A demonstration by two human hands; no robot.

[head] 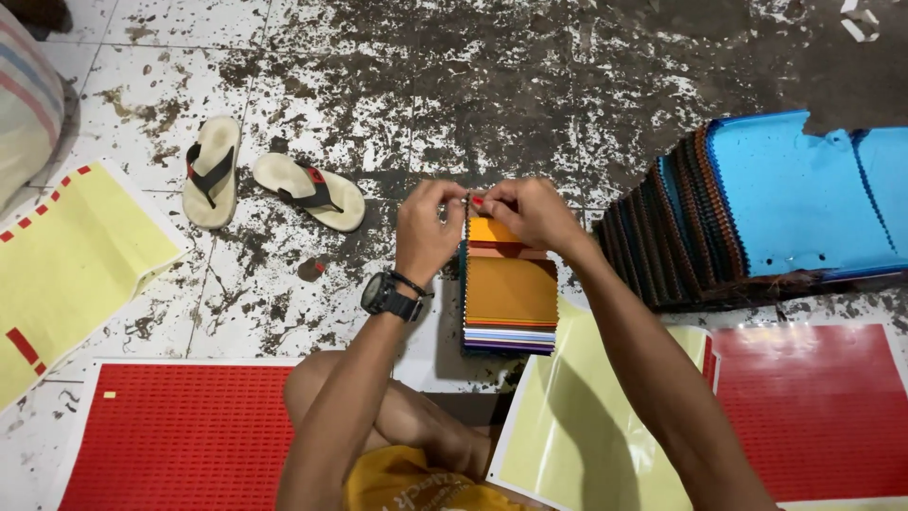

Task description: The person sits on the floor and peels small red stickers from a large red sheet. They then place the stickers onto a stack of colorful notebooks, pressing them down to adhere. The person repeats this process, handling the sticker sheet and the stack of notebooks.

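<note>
Fabric swatch stack [509, 293] lies on the floor [397, 85], long axis running near to far. Left hand [427, 227] and right hand [530, 210] meet at its far edge, both pinching the top binding.

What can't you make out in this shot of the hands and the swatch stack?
- Top edge of the swatch stack, head view: covered by the left hand and right hand.
- What the fingertips pinch: too small to tell.
- Blue stack: cut off by the right edge.
- Striped bag: cut off by the left edge.
- Red sheet: cut off by the bottom edge.
</note>
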